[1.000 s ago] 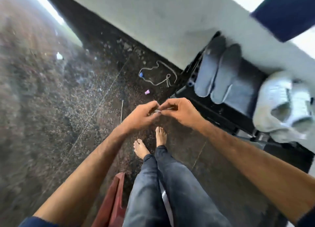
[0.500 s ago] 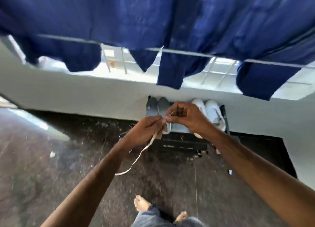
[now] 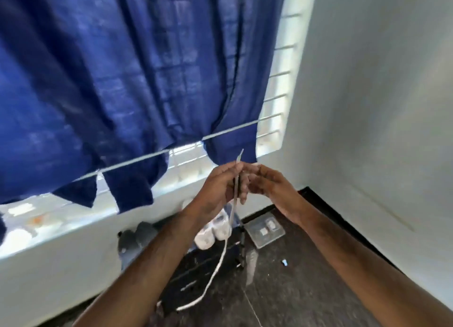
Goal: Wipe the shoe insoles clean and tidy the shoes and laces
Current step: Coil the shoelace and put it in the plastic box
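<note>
I have both hands raised in front of me, close together, with the white shoelace [image 3: 235, 194] running between them. My left hand [image 3: 218, 188] is curled around the lace: thumb and fingers pinch it near its upper end, so a short stiff tip pokes up above my knuckles toward the blue cloth [image 3: 127, 81] hanging on the line [image 3: 137, 157]. Below that pinch the lace drops straight down past my left palm, then swings in a loose curve toward the near left and ends over the dark floor [image 3: 294, 290], free of anything.

My right hand [image 3: 267, 182] sits just to the right of the lace, fingers bent and pointing left toward it. The fingertips are right at the lace beside my left fingers, but the blur keeps me from telling whether they actually pinch it or only touch it.

Farther away, below my hands, the pair of white shoes [image 3: 213, 231] stands against the low white wall [image 3: 61, 265], with the grey insoles [image 3: 137, 238] just to their left, partly hidden behind my left forearm. A clear plastic box [image 3: 266, 231] lies on the floor to the right of the shoes.
</note>
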A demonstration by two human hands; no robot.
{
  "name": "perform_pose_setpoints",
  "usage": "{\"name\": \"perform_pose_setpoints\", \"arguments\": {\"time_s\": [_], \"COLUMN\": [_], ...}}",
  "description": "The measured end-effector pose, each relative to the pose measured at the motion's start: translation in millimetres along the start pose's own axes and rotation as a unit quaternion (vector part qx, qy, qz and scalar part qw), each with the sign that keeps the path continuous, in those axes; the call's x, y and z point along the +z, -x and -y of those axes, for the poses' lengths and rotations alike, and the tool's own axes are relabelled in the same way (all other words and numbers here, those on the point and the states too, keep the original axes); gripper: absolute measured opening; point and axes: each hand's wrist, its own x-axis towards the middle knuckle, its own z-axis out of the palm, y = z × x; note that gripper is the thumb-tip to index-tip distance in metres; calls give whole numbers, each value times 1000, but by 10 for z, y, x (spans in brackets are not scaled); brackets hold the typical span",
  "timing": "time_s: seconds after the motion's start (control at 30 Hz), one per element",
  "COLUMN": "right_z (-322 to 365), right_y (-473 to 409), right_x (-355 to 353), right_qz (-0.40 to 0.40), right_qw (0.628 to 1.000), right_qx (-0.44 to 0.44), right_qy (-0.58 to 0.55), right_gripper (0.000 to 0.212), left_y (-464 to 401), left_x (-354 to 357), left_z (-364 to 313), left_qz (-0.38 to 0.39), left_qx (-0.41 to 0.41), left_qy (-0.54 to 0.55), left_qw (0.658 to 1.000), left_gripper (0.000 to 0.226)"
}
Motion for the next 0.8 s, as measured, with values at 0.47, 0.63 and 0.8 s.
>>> {"name": "perform_pose_setpoints", "arguments": {"time_s": [0.47, 0.63, 0.8], "right_z": [541, 576, 1086], "right_y": [690, 783, 711], "right_x": [-865, -1093, -1279], "right_qz": [-100, -156, -238], "right_qw": [994, 986, 963], "right_qx": [-9, 65, 129], "right_qy": [28, 13, 5], "right_gripper": [35, 33, 31], "left_y": [-937, -919, -898], "left_x": [1403, 1467, 1376], "left_z": [-780, -829, -639], "left_qz": [170, 256, 262], "left_qx": [-6, -30, -71], "left_qy": [71, 50, -14], "left_qw": [983, 965, 962], "left_gripper": [50, 45, 44]}}
